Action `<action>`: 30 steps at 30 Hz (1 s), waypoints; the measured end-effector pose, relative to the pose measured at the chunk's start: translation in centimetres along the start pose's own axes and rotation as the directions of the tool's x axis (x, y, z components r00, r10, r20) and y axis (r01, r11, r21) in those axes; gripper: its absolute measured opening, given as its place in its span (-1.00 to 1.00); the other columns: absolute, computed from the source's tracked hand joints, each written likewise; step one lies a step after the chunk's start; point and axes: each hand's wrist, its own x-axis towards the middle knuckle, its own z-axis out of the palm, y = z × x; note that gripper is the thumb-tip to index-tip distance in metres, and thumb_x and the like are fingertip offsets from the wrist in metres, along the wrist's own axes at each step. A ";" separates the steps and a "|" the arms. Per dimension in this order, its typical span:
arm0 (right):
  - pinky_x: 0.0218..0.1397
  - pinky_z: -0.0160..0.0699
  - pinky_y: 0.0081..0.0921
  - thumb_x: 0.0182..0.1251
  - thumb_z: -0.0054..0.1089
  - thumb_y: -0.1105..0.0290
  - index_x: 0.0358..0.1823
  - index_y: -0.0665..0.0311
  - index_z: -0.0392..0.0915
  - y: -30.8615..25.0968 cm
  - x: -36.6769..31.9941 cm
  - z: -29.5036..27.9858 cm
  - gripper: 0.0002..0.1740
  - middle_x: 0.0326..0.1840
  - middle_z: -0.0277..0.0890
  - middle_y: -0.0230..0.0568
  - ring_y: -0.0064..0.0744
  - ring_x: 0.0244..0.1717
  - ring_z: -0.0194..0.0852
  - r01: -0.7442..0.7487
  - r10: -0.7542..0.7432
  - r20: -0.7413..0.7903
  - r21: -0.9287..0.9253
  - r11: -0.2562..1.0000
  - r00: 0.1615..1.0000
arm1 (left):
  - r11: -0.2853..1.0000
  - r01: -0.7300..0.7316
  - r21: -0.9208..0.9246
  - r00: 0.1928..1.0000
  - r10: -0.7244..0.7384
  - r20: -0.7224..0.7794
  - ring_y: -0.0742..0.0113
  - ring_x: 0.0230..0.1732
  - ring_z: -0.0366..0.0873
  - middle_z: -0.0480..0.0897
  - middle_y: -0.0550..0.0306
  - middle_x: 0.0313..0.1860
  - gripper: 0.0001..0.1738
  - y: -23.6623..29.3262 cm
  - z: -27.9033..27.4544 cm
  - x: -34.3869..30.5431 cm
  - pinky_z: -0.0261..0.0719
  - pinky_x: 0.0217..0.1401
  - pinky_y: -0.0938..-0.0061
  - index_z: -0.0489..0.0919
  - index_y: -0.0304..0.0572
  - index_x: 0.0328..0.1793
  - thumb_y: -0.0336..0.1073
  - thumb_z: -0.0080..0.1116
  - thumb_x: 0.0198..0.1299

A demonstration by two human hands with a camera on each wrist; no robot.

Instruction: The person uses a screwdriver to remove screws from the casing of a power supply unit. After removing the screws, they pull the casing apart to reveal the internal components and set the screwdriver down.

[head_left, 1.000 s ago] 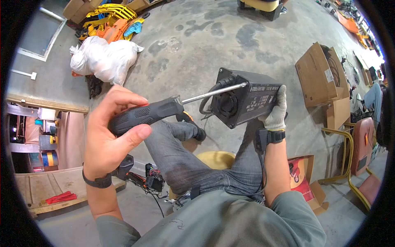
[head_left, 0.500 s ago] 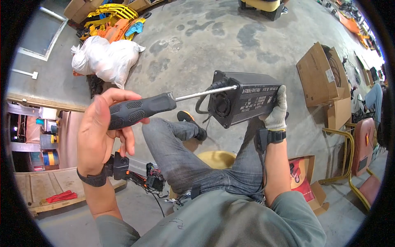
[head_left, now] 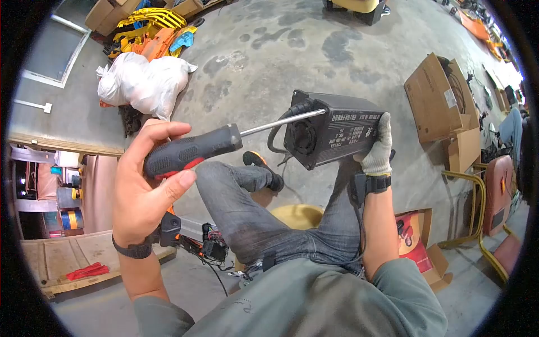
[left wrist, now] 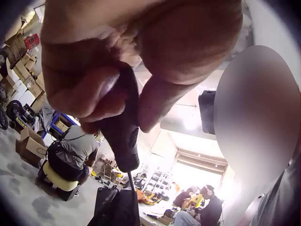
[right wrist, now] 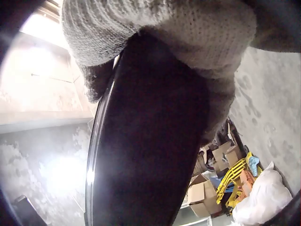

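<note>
My bare left hand (head_left: pixel 135 196) holds a screwdriver (head_left: pixel 193 149) by its thick black handle with red patches, thumb below and fingers around the far side. The steel shaft slants up to the right, its tip at the corner of a black metal power unit (head_left: pixel 342 132). This box has a fan grille and a thick cable on its end face, and white print along its side. My right hand (head_left: pixel 377 160), in a knitted glove, grips the unit's other end. In the right wrist view the glove (right wrist: pixel 202 42) wraps over the dark casing (right wrist: pixel 146 132).
A white sack (head_left: pixel 146 84) and yellow and orange parts lie at the far left. An open cardboard box (head_left: pixel 432 101) and a chair (head_left: pixel 497 194) stand to the right. Beside my left leg is a wired device (head_left: pixel 213 247). Other people sit farther off in the left wrist view.
My left fingers opened off the screwdriver handle, then closed around it again, and the handle has turned so red shows. The power unit shifted slightly left and remains in my right hand.
</note>
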 end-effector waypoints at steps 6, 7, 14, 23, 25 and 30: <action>-0.03 0.70 -0.22 0.33 0.10 -0.11 0.01 0.29 0.57 0.1 0.3 -0.5 -0.43 -0.04 0.64 -0.11 -0.20 -0.11 0.66 0.017 -0.017 -0.010 0.000 1.000 1.000 | 0.969 0.187 -0.160 0.981 -0.176 0.079 0.57 -0.31 0.33 0.53 0.23 -0.15 -0.51 -1.2 -0.6 0.6 0.31 -0.19 0.65 0.58 -0.33 0.02 -0.01 0.24 0.24; -0.03 0.70 -0.22 0.33 0.10 -0.11 0.01 0.29 0.57 0.1 0.3 -0.7 -0.43 -0.04 0.64 -0.11 -0.20 -0.11 0.66 0.017 -0.017 -0.010 0.000 1.000 1.000 | 0.927 0.241 -0.286 0.970 -0.235 0.053 0.57 -0.31 0.33 0.55 0.22 -0.16 -0.48 -1.2 -0.6 0.7 0.30 -0.20 0.63 0.56 -0.36 0.06 0.01 0.19 0.28; -0.08 0.73 -0.28 0.32 0.22 0.05 -0.06 0.24 0.61 0.2 0.3 -0.2 -0.60 -0.07 0.66 -0.18 -0.28 -0.12 0.67 0.011 -0.012 0.009 0.020 1.000 1.000 | 0.944 0.212 -0.253 0.963 -0.246 -0.109 0.51 -0.13 0.46 0.59 0.14 -0.16 -0.52 -1.2 -0.5 0.9 0.37 -0.02 0.59 0.52 -0.43 0.11 -0.08 0.07 0.37; -0.12 0.74 -0.26 0.30 0.24 0.03 -0.06 0.22 0.61 0.1 0.1 0.0 -0.59 -0.09 0.67 -0.21 -0.29 -0.15 0.68 0.003 -0.003 -0.024 -0.001 1.000 1.000 | 0.894 0.270 -0.357 0.962 -0.236 0.137 0.52 -0.55 0.52 0.60 0.12 -0.44 -0.46 -0.1 -1.5 0.5 0.40 -0.64 0.63 0.50 -0.32 0.04 0.10 0.01 0.36; -0.12 0.74 -0.26 0.29 0.24 0.02 -0.06 0.22 0.60 0.1 0.1 0.0 -0.58 -0.09 0.67 -0.21 -0.28 -0.15 0.68 -0.009 0.009 -0.023 0.000 1.000 1.000 | 0.859 0.266 -0.437 0.964 -0.222 0.150 0.55 -0.61 0.47 0.57 0.14 -0.49 -0.45 -0.6 -1.7 0.5 0.32 -0.71 0.67 0.49 -0.29 0.06 0.12 -0.06 0.39; 0.01 0.68 -0.24 0.33 0.15 -0.05 0.03 0.29 0.56 0.2 0.2 -0.3 -0.47 -0.02 0.63 -0.12 -0.23 -0.05 0.64 -0.006 0.007 0.035 -0.031 0.999 0.999 | 0.872 0.291 -0.395 0.952 -0.303 0.033 0.63 -0.69 0.34 0.53 0.17 -0.55 -0.47 -0.8 -1.8 0.7 0.20 -0.72 0.77 0.44 -0.24 0.13 0.11 -0.22 0.46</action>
